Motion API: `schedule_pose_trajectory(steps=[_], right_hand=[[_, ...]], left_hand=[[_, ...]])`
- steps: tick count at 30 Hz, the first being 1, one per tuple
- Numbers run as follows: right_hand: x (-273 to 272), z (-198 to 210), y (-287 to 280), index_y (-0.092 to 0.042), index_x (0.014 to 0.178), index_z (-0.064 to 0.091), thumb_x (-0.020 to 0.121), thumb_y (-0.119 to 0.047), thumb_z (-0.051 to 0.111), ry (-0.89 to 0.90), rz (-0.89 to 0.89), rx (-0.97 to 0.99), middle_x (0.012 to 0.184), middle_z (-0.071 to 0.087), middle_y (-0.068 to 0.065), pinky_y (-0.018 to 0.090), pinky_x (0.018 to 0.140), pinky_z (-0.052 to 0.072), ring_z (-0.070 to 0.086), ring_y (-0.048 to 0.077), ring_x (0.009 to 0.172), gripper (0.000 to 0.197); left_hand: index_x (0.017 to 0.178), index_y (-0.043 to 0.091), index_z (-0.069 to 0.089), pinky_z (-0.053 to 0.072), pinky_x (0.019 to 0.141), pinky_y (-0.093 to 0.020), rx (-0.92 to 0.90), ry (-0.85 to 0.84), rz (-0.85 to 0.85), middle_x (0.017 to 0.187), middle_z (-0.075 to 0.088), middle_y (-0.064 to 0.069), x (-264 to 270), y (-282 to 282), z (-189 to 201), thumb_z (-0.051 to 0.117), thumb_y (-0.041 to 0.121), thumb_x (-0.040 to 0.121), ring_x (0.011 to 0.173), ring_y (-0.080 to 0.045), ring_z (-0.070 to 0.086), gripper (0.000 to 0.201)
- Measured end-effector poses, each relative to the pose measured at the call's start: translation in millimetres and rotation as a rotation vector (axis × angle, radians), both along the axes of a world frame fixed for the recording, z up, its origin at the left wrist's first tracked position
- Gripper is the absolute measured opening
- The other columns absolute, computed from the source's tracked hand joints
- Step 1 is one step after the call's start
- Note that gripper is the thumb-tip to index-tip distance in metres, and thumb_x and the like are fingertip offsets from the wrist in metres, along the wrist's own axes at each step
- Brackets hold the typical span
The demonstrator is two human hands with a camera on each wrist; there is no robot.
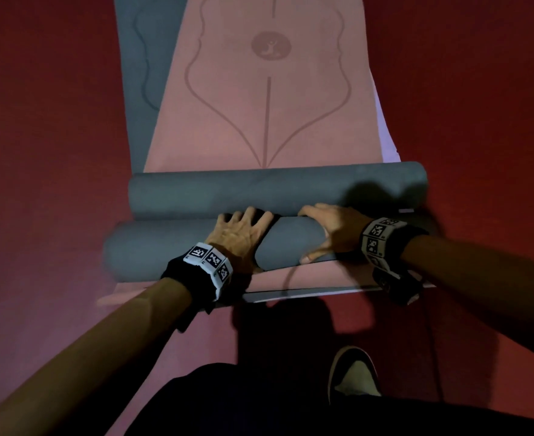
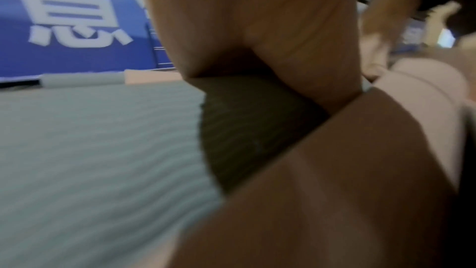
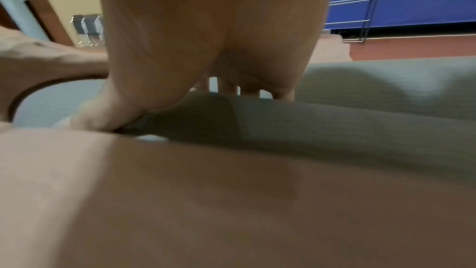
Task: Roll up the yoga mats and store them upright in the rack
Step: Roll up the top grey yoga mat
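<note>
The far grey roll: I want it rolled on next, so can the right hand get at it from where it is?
Probably yes. The right hand rests on the near roll, fingers already at the seam beside the far grey roll, whose top is bare, with nothing lying between them.

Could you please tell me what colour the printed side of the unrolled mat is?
Pink mat, with darker line markings; head view shows it best.

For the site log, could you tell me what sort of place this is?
Probably a gym or yoga studio: patterned yoga mats spread on a red floor, with a wire rack against a blue banner.
</note>
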State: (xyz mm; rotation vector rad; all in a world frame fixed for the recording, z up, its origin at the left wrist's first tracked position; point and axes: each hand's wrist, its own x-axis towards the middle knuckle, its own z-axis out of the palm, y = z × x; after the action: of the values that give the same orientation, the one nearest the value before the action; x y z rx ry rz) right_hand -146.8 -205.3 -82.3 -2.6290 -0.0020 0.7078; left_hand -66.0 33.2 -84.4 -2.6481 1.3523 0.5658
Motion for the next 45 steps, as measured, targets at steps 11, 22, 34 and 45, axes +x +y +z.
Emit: schedule_pose_trajectory(steps=[11, 22, 34, 45], right_hand=[[30.1, 12.1, -12.3, -0.007, 0.159, 0.02, 0.092, -0.062, 0.055, -0.057, -0.267, 0.043, 0.163, 0.022, 0.012, 0.032, 0.123, 0.015, 0.024, 0.026, 0.15, 0.093], [41.7, 5.8, -11.5, -0.012, 0.151, 0.034, 0.09, -0.059, 0.061, -0.038, -0.216, 0.047, 0.148, 0.045, 0.013, 0.035, 0.117, 0.03, 0.044, 0.029, 0.137, 0.082], [34.2, 2.4, -10.0, -0.024, 0.123, 0.04, 0.047, -0.087, 0.062, -0.062, -0.037, -0.089, 0.111, 0.048, 0.001, 0.05, 0.083, 0.051, 0.059, 0.027, 0.098, 0.101], [55.5, 20.7, -11.0, -0.024, 0.116, 0.045, 0.049, -0.067, 0.089, 0.018, 0.002, -0.081, 0.104, 0.053, -0.004, 0.033, 0.082, 0.038, 0.049, 0.018, 0.096, 0.091]], left_hand=[[0.148, 0.032, 0.019, 0.039, 0.102, -0.05, 0.039, 0.136, 0.029, 0.141, 0.032, -0.011, 9.7, -7.7, 3.3, 0.079, 0.061, 0.058, 0.129, -0.034, 0.042, 0.112], [0.142, 0.037, 0.045, 0.036, 0.102, -0.027, -0.011, 0.47, 0.175, 0.137, 0.049, 0.001, 81.5, -29.6, 18.3, 0.083, 0.055, 0.05, 0.131, -0.021, 0.047, 0.101], [0.109, 0.041, 0.048, 0.035, 0.107, -0.062, -0.336, 0.385, 0.144, 0.14, 0.046, -0.008, 90.3, -12.3, -15.9, 0.059, 0.096, 0.046, 0.141, -0.034, 0.033, 0.084], [0.152, 0.038, 0.014, 0.007, 0.11, -0.076, 0.033, 0.187, 0.097, 0.165, -0.015, -0.001, 64.6, -14.1, 4.1, 0.08, 0.071, 0.056, 0.15, -0.032, -0.021, 0.121]])
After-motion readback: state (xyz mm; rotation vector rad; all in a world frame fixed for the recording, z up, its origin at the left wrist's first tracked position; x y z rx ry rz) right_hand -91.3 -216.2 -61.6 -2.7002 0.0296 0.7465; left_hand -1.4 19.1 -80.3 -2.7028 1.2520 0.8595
